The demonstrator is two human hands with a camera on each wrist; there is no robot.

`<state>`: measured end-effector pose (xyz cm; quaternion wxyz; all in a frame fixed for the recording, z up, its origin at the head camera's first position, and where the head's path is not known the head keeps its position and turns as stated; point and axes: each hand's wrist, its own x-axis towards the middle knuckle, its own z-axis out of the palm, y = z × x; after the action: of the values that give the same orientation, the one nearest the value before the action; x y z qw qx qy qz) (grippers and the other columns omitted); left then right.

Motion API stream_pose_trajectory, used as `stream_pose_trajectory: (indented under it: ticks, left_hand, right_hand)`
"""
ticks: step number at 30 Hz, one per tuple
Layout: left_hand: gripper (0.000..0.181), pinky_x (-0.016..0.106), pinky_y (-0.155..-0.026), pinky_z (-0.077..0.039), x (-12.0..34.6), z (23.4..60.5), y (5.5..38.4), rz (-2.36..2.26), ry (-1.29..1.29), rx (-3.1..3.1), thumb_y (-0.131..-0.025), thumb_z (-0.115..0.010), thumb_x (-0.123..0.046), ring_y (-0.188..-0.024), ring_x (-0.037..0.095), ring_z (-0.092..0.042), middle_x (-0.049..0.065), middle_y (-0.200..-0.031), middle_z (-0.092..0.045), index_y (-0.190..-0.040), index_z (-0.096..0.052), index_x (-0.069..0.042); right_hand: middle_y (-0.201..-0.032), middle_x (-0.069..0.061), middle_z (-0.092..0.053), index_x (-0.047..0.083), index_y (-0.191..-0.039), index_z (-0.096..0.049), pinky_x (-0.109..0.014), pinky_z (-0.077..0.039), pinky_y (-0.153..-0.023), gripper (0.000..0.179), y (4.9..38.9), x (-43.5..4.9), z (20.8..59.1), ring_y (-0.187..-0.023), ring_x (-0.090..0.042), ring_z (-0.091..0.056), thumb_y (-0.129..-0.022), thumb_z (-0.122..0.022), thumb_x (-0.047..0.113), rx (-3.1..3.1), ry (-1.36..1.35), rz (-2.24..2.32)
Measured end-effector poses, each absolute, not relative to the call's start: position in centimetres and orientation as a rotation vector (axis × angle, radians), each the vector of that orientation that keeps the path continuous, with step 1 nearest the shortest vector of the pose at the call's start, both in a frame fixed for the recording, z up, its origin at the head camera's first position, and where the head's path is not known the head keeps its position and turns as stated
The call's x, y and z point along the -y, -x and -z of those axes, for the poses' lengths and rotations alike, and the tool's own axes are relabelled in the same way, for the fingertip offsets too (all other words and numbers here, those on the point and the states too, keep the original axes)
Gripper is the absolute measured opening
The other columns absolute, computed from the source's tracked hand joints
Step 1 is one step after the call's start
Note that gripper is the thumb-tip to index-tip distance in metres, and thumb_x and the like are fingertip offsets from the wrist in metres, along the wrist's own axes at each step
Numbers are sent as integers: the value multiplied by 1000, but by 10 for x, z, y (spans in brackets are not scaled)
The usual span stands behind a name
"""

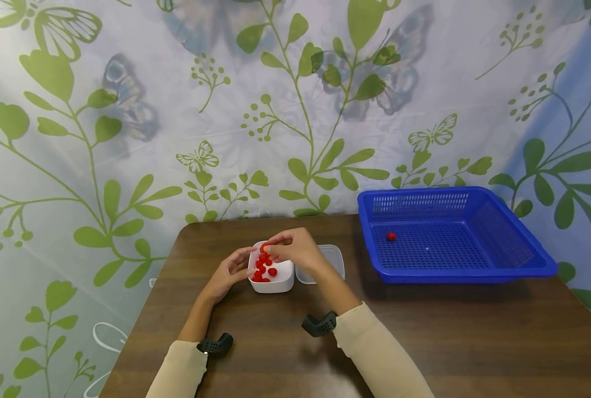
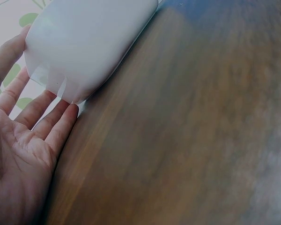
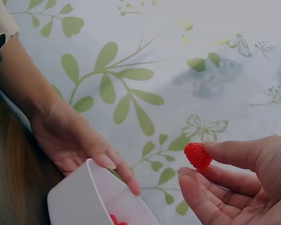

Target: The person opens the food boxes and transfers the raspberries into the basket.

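A white square container (image 1: 277, 284) with rounded corners stands on the table, several red raspberries (image 1: 260, 271) lying inside it. My left hand (image 1: 228, 273) holds the container at its left end, thumb at the rim and fingers spread along the wall. The left wrist view shows that hand's fingertips (image 2: 72, 108) against the outer wall. Over the container, my right hand (image 1: 295, 249) pinches a single raspberry (image 3: 198, 156) between thumb and fingertips. In the right wrist view this raspberry is above the container's rim.
A clear, flat lid (image 1: 332, 260) lies right of the container, partly behind my right wrist. Farther right stands a blue plastic basket (image 1: 454, 272) with one raspberry (image 1: 391, 236) inside. A leaf-patterned curtain (image 1: 275, 166) hangs behind the brown wooden table (image 1: 270, 342).
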<state>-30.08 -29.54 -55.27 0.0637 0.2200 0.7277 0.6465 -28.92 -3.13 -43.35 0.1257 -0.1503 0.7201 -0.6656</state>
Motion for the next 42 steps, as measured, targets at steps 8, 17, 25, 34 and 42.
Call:
stream_pose_trajectory:
  ticks: [8, 17, 25, 34, 42]
  left_hand:
    - [55, 25, -112, -36, 294, 551, 300, -1930, -650, -2219, -94, -68, -6, -141, 33, -41, 14, -151, -48, -145, -49, -7]
    - [55, 29, -113, -37, 295, 553, 301, -1930, -657, -2218, -95, -66, -3, -141, 38, -40, 18, -151, -46, -146, -47, -4]
    - [55, 47, -120, -28, 294, 551, 300, -1952, -660, -2197, -95, -67, -4, -142, 31, -40, 16, -151, -47, -147, -48, -5]
    - [56, 22, -111, -37, 295, 553, 300, -1965, -677, -2177, -95, -67, -3, -141, 35, -40, 20, -151, -46, -147, -47, -3]
    - [56, 23, -110, -39, 294, 552, 299, -1971, -657, -2171, -94, -68, -3, -141, 38, -40, 19, -151, -46, -146, -48, -5]
  right_hand:
    - [-94, -22, -74, -4, -105, -75, -43, -61, -76, 22, 290, 16, 430, -78, -30, -74, -90, -78, 12, -2070, 424, 2012]
    - [-100, -24, -74, -6, -107, -73, -43, -61, -77, 26, 292, -2, 422, -75, -23, -74, -89, -79, 12, -2036, 403, 2064]
    - [-101, -21, -75, -6, -110, -72, -45, -60, -80, 29, 295, -17, 415, -79, -26, -74, -89, -80, 11, -2024, 337, 2106]
    - [-99, -18, -75, -10, -113, -70, -46, -59, -83, 29, 295, -32, 405, -86, -34, -74, -91, -76, 7, -1974, 297, 2192]
    - [-99, -18, -75, -11, -114, -69, -42, -60, -80, 27, 294, -39, 398, -82, -29, -74, -91, -75, 4, -1994, 310, 2223]
